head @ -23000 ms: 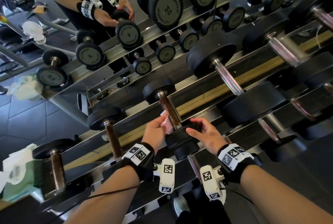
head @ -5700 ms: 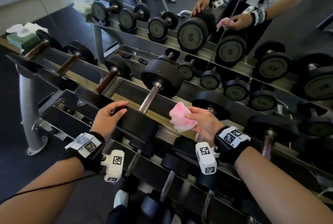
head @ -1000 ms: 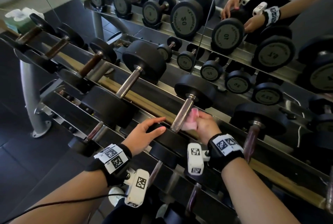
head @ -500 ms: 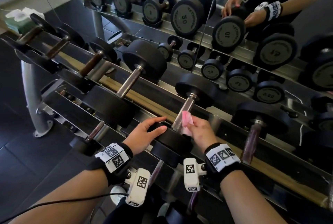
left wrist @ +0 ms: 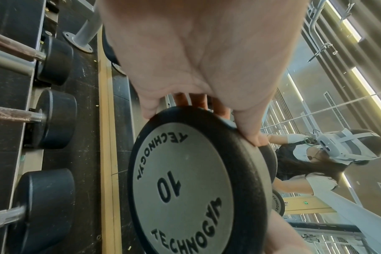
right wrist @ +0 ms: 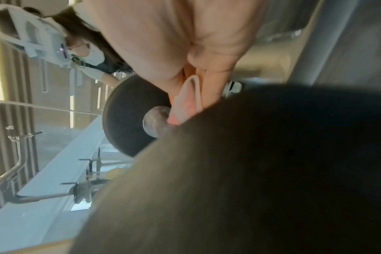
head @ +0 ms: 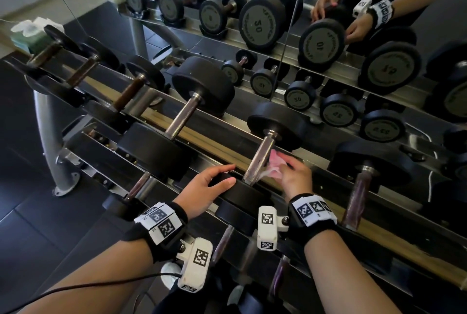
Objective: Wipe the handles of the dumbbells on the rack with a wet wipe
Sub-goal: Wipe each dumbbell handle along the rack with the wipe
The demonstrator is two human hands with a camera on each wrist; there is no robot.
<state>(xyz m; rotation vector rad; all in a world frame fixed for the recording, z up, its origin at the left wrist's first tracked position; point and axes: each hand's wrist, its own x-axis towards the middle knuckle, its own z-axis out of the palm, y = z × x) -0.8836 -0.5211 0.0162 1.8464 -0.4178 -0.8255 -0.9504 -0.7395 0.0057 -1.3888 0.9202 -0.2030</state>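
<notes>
On the upper rail lies a dumbbell marked 10, with a steel handle [head: 260, 157] between two black heads. My right hand [head: 285, 166] pinches a pink wet wipe [head: 274, 168] and holds it against the right side of that handle, about halfway along. In the right wrist view the wipe [right wrist: 187, 101] hangs from my fingers [right wrist: 213, 82] beside the handle [right wrist: 156, 122]. My left hand [head: 222, 174] rests with fairly straight fingers on the near head [head: 242, 195]. The left wrist view shows its palm [left wrist: 196, 51] over the rim of that head [left wrist: 185, 180].
A heavier dumbbell [head: 180, 118] lies to the left and one with a purplish handle [head: 358, 195] to the right. Smaller dumbbells [head: 141, 185] fill the lower rail. A green wipe pack [head: 27, 33] sits at the rack's far left end. A mirror [head: 257, 23] stands behind.
My right hand has rubbed the wipe a short way down the handle and back up to its middle. My left hand has stayed on the near head.
</notes>
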